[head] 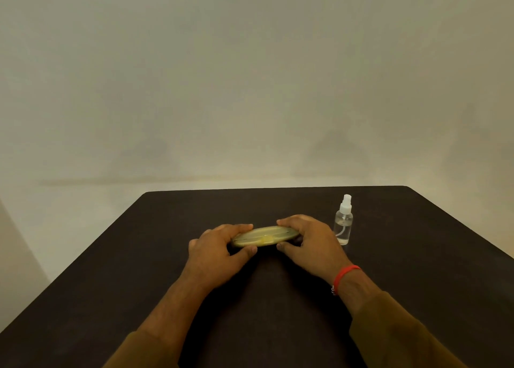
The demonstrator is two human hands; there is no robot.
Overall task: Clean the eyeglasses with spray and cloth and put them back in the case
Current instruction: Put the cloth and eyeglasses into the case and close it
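A flat, oval, yellowish eyeglass case [264, 236] lies closed on the dark table [139, 270], near its middle. My left hand [219, 249] grips the case's left end, fingers over the far side and thumb at the near side. My right hand [308, 239] grips the right end the same way. A small clear spray bottle [344, 223] with a white nozzle stands upright just right of my right hand. The eyeglasses and the cloth are not visible.
The table's far edge [278, 189] meets a plain pale wall. A red band sits on my right wrist [345, 276]. Brown sleeves cover both forearms at the bottom of the view.
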